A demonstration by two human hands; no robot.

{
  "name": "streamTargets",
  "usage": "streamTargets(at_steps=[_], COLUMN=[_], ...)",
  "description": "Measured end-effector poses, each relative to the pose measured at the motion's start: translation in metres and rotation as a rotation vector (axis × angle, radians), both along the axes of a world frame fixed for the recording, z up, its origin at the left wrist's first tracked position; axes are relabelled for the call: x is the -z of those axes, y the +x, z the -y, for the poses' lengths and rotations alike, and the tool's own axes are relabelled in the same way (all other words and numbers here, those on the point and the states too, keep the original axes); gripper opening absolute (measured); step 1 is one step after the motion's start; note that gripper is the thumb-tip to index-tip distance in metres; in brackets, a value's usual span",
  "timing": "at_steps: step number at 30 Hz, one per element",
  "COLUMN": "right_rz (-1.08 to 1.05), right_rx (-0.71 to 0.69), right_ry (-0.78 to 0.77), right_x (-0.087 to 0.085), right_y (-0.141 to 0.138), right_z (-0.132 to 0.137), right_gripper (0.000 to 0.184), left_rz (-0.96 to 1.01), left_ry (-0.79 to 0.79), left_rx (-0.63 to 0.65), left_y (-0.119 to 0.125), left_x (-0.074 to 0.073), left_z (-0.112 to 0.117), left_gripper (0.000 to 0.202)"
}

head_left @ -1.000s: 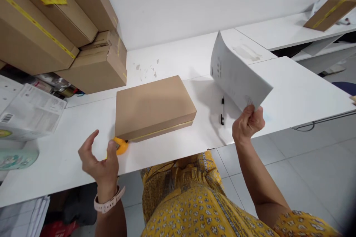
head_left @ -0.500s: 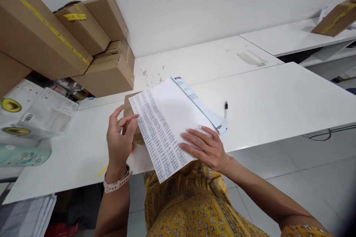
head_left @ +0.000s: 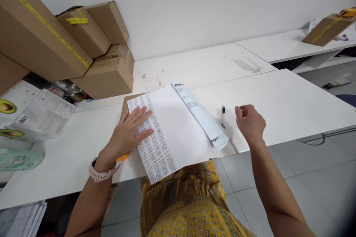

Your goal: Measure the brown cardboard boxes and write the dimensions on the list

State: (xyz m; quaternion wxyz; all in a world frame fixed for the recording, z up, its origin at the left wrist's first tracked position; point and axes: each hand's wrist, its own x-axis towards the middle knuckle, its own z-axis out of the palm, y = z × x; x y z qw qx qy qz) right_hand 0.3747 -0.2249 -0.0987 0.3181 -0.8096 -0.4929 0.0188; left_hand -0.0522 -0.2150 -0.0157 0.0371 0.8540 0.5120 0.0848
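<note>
A printed sheet of paper (head_left: 169,133) with rows of small text lies over a flat cardboard box (head_left: 125,105), which shows only at its far left corner. My left hand (head_left: 130,129) rests flat on the sheet's left side, fingers spread, a pale watch on its wrist. A second folded sheet (head_left: 203,116) lies under the first one's right edge. My right hand (head_left: 249,122) hovers over the white table (head_left: 292,100), fingers loosely curled and holding nothing, just right of a black pen (head_left: 223,113).
Several taped cardboard boxes (head_left: 55,44) are stacked at the back left against the wall. White printed cartons (head_left: 36,113) and a pale green pack (head_left: 19,159) sit at the left. Another taped box (head_left: 324,29) lies on a far right table. Something yellow (head_left: 124,156) peeks out by my left wrist.
The sheet, held up in my right hand a second ago, now lies on the box. My left hand has flattened onto it, and my right hand has left it and moved right toward the pen.
</note>
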Motion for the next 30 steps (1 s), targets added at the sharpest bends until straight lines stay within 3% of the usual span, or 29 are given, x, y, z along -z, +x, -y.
streamTargets(at_steps=[2,4,8,13,19,22,25,28,30], right_rz=[0.044,0.111,0.224,0.257,-0.054,-0.006,0.076,-0.112,-0.306], right_rx=[0.019,-0.037,-0.184,-0.277,-0.383,-0.437,-0.261,0.003,-0.044], right_ry=[-0.308,-0.464,-0.561,-0.571,-0.336,-0.156,0.086,0.413,0.585], right_x=[0.011,0.019,0.027,0.029,0.043,0.055,0.061,0.049,0.031], right_y=[0.014,0.016,0.005,0.011,0.039,0.048,0.052,0.048,0.038], right_z=[-0.026,-0.042,-0.054,-0.057,-0.037,-0.018,-0.003,0.015,0.032], right_gripper=[0.052,0.058,0.049,0.050,0.047,0.044,0.026,0.027,0.029], left_rz=[0.012,0.041,0.106,0.236,0.333,0.316,0.284,0.281,0.292], left_ry=[-0.038,-0.069,-0.102,-0.143,-0.157,-0.143,-0.136,-0.137,-0.136], left_rx=[0.009,0.015,-0.005,-0.143,-0.212,-0.230,-0.251,-0.277,-0.292], left_y=[-0.006,-0.012,-0.023,-0.034,-0.034,-0.031,-0.028,-0.023,-0.020], left_x=[-0.003,-0.007,-0.011,-0.008,-0.001,0.000,0.000,0.002,0.003], left_z=[-0.002,-0.003,-0.004,-0.004,-0.002,0.000,0.002,0.006,0.009], left_gripper=[0.070,0.070,0.064,0.067,0.071,0.073,0.075,0.075,0.076])
